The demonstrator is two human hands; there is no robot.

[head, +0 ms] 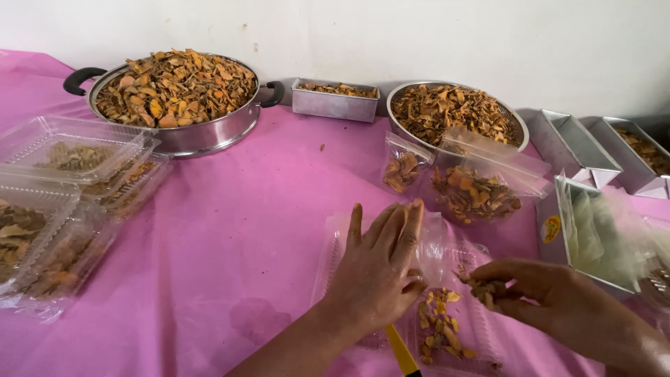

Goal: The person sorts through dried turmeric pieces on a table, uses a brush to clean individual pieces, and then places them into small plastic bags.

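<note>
I take the clear plastic bag lying flat on the pink counter as my landmark. My left hand rests on the bag's left half, fingers spread flat, its grip wide and holding nothing. My right hand comes in over the bag's right edge, its grip narrow, pinched on a small clump of dried orange slices just above the bag's mouth. More loose slices lie inside the bag, below the pinch.

Left of the bag the counter runs bare up to the stacked clear clamshell trays. Behind it sit two filled pouches, then the steel colander. A big steel pan stands far behind-left. Just right of the bag, a metal tin crowds in close.
</note>
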